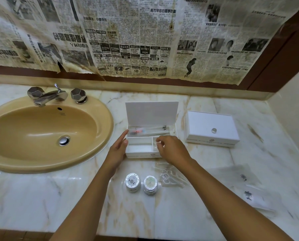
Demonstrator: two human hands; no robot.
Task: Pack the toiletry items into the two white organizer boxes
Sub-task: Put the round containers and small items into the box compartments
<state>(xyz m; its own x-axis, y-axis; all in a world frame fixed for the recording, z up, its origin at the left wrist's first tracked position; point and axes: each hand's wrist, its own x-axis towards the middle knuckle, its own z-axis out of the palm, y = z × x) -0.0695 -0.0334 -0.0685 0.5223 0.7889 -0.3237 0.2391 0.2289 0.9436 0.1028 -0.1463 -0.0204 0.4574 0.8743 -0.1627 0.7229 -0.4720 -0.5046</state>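
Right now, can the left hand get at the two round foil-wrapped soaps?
Probably yes: the left hand rests against the open box, and the soaps sit uncovered on the counter just beside that forearm.

We are counting two white organizer boxes (151,134) (212,128), two round foil-wrapped soaps (132,182) (150,184), and several clear sachets (171,176).

The surface (206,214) is polished veined marble, glossy beside a smooth tan ceramic sink (96,145) with faceted chrome taps (55,95). Both white boxes (212,129) look matt. Yellowed, stained newspaper (145,40) covers the wall; two round soaps (132,182) wear shiny pleated wrapping.
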